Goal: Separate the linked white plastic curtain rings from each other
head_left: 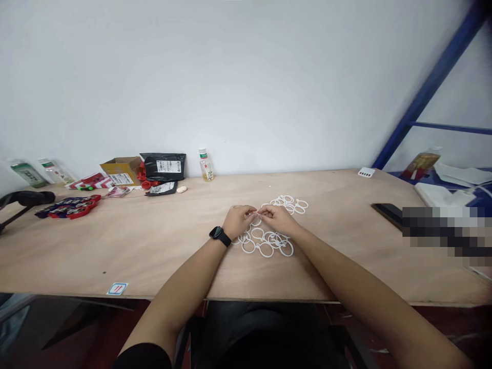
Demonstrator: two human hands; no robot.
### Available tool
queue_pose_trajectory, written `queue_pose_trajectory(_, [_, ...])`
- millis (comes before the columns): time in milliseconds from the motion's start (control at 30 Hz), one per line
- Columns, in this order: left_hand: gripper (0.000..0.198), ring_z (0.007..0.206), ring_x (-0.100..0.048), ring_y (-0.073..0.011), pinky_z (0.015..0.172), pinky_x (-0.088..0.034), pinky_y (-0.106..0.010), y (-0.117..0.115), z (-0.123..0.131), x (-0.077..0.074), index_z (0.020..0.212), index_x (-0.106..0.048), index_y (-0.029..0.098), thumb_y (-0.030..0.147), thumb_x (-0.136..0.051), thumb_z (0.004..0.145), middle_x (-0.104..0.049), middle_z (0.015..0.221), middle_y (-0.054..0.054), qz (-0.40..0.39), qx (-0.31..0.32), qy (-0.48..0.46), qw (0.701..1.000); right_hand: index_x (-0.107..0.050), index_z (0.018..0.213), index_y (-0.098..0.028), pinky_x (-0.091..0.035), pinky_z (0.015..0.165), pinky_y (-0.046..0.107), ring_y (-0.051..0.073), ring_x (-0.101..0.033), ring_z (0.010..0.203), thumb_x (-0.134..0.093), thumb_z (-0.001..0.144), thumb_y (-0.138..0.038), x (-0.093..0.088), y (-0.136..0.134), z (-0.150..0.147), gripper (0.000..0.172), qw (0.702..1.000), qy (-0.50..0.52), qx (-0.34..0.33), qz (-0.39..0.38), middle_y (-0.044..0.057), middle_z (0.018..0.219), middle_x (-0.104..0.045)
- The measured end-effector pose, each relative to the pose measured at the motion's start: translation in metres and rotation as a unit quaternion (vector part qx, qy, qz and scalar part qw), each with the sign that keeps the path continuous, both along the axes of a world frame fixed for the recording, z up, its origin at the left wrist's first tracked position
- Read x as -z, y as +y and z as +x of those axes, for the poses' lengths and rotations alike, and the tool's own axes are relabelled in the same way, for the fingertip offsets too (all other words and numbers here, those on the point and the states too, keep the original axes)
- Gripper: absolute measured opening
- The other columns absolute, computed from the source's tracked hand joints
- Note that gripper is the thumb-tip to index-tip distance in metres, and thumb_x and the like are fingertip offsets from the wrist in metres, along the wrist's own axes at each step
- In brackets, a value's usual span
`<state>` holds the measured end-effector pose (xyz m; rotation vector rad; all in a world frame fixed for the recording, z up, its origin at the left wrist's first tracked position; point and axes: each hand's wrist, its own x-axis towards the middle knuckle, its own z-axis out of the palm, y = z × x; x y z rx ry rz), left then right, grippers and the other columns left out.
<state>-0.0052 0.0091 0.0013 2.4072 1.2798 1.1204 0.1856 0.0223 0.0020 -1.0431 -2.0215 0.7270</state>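
My left hand (238,219) and my right hand (280,218) meet above the table, fingertips almost touching. Both are closed in a pinch on a thin white plastic ring (256,222) that hangs between them. The exact grip of the fingertips is too small to make out. Below the hands lies a group of similar white rings (266,250), each with a small knob or eyelet, some overlapping and seemingly linked. Just beyond my right hand is a second cluster of white rings (302,204), partly hidden by that hand.
On the wooden table (154,256), a clear bottle (208,166) stands by the wall. Leftward are black parcels (165,167), an open cardboard box (122,171) and red-and-blue packed items (71,206). A phone (388,214) and a white socket block (366,172) lie to the right.
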Motion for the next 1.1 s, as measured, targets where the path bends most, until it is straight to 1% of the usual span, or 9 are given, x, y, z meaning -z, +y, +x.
queue_pose_trajectory(133, [0.029,0.082,-0.064,-0.0171,0.077,-0.050,-0.029,-0.0061,0.0025,-0.0027,0.104,-0.067,0.019,0.039,-0.063,0.084,-0.072,0.087,-0.005,-0.007,0.016,-0.047,0.999,-0.068,0.084,-0.017,-0.049,0.061,0.025,0.015,-0.065,0.066,-0.060,0.076,-0.024,-0.0018,0.0020,0.0001,0.013,0.998,0.042,0.046,-0.017,0.004,0.077,-0.072])
queue_pose_trajectory(233, [0.027,0.082,-0.064,-0.0168,0.079,-0.049,-0.029,-0.0073,0.0028,-0.0031,0.102,-0.068,0.018,0.037,-0.061,0.085,-0.071,0.086,-0.005,-0.001,0.013,-0.054,0.998,-0.068,0.084,-0.016,-0.049,0.062,0.025,0.015,-0.065,0.067,-0.060,0.075,-0.024,-0.0030,0.0033,0.0010,0.014,0.996,0.053,0.063,-0.016,0.004,0.077,-0.072])
queue_pose_trajectory(367, [0.027,0.078,-0.064,-0.0157,0.077,-0.049,-0.028,-0.0035,0.0019,0.0000,0.097,-0.070,0.019,0.040,-0.056,0.089,-0.071,0.082,-0.004,-0.010,0.023,-0.055,0.998,-0.069,0.083,-0.017,-0.049,0.059,0.025,0.015,-0.063,0.064,-0.060,0.076,-0.027,-0.0019,0.0037,0.0013,0.015,0.997,0.046,0.058,-0.020,0.004,0.075,-0.071])
queue_pose_trajectory(500, [0.029,0.080,-0.065,-0.0153,0.076,-0.049,-0.026,-0.0011,0.0018,0.0022,0.099,-0.069,0.019,0.042,-0.055,0.089,-0.073,0.089,-0.004,-0.030,0.039,-0.086,0.995,-0.068,0.083,-0.017,-0.049,0.058,0.025,0.015,-0.064,0.065,-0.061,0.077,-0.030,0.0014,0.0056,0.0014,0.017,0.996,0.071,0.050,-0.031,0.005,0.075,-0.072])
queue_pose_trajectory(600, [0.026,0.079,-0.063,-0.0158,0.077,-0.048,-0.028,-0.0022,0.0027,0.0017,0.095,-0.070,0.019,0.040,-0.055,0.090,-0.072,0.086,-0.004,-0.012,0.030,-0.063,0.997,-0.068,0.084,-0.017,-0.049,0.061,0.026,0.016,-0.065,0.066,-0.061,0.078,-0.030,0.0037,0.0073,0.0020,0.017,0.995,0.080,0.052,-0.031,0.005,0.076,-0.072])
queue_pose_trajectory(733, [0.023,0.078,-0.062,-0.0160,0.076,-0.048,-0.028,-0.0054,0.0041,-0.0001,0.091,-0.069,0.019,0.037,-0.055,0.090,-0.071,0.081,-0.004,0.004,0.021,-0.043,0.999,-0.069,0.084,-0.018,-0.048,0.062,0.026,0.016,-0.064,0.067,-0.059,0.078,-0.027,0.0044,0.0068,0.0016,0.015,0.998,0.052,0.044,-0.014,0.004,0.078,-0.072])
queue_pose_trajectory(967, [0.019,0.076,-0.063,-0.0150,0.074,-0.048,-0.027,-0.0071,0.0049,-0.0015,0.091,-0.067,0.018,0.034,-0.057,0.088,-0.070,0.081,-0.003,-0.007,0.022,-0.067,0.997,-0.069,0.082,-0.018,-0.046,0.059,0.026,0.015,-0.061,0.063,-0.058,0.079,-0.029,0.0011,0.0028,0.0015,0.016,0.999,0.016,0.034,-0.014,0.003,0.074,-0.070])
queue_pose_trajectory(1033, [0.018,0.075,-0.062,-0.0149,0.073,-0.048,-0.027,-0.0068,0.0051,-0.0014,0.089,-0.068,0.018,0.032,-0.057,0.087,-0.070,0.078,-0.003,-0.007,0.020,-0.060,0.998,-0.070,0.082,-0.018,-0.045,0.060,0.027,0.015,-0.059,0.063,-0.058,0.079,-0.029,-0.0011,0.0021,0.0022,0.016,0.999,0.007,0.040,0.007,0.004,0.077,-0.069])
queue_pose_trajectory(1100, [0.017,0.073,-0.062,-0.0145,0.072,-0.047,-0.027,-0.0064,0.0051,-0.0012,0.087,-0.067,0.018,0.031,-0.057,0.087,-0.069,0.077,-0.003,-0.007,0.016,-0.056,0.998,-0.070,0.083,-0.019,-0.044,0.062,0.027,0.015,-0.057,0.064,-0.059,0.080,-0.031,-0.0031,0.0018,0.0026,0.017,0.998,0.019,0.049,0.035,0.005,0.081,-0.069])
